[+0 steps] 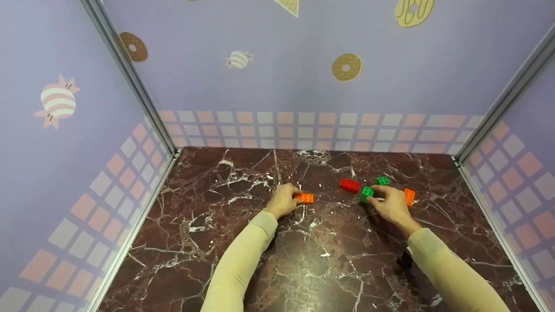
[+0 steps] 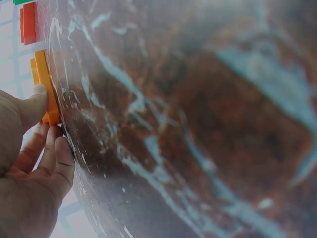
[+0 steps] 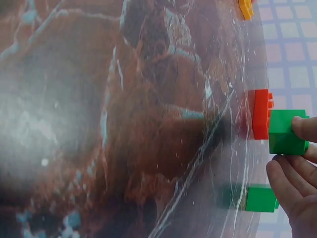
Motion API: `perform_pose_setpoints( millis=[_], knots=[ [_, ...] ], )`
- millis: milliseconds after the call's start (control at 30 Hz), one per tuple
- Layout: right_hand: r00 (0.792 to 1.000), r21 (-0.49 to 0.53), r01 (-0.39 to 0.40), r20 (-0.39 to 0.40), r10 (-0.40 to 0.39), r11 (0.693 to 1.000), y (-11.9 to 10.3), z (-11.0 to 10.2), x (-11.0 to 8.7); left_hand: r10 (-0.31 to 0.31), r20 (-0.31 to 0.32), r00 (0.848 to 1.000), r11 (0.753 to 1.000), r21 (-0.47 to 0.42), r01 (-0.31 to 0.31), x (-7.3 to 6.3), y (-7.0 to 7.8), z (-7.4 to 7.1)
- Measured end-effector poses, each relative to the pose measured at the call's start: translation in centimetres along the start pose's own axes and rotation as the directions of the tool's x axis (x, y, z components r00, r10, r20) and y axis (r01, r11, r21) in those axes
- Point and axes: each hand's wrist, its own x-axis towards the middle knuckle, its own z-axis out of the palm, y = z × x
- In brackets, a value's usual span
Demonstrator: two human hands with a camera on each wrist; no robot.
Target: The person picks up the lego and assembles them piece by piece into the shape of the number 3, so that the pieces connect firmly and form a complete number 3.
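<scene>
My left hand [image 1: 284, 200] pinches the end of an orange toy brick [image 1: 306, 198] lying on the table; the left wrist view shows thumb and fingers at the near end of this orange brick [image 2: 45, 87]. My right hand [image 1: 392, 203] grips a green toy brick [image 1: 367, 194] between thumb and fingers, and in the right wrist view that green brick [image 3: 287, 131] is raised off the tabletop. Left of it lies a red brick [image 1: 349, 185]. Behind the right hand sits a second green brick [image 1: 382, 180], and beside its knuckles is another orange brick [image 1: 409, 197].
The dark red marbled tabletop [image 1: 208, 242] reaches back to a lilac wall [image 1: 277, 86] with pink and white squares. Metal rails [image 1: 130, 78] run along the corners of the side walls. Under the right forearm shows a small black object [image 1: 405, 259].
</scene>
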Motion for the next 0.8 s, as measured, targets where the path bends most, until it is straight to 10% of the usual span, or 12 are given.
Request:
perform_pose_setpoints(
  millis=[800],
  knots=[
    [0.995,0.026,0.091,-0.031,-0.09,0.996,-3.0,3.4,0.2,0.014,0.014,1.0,1.0,-0.016,-0.013,0.7,-0.5,0.1]
  ],
)
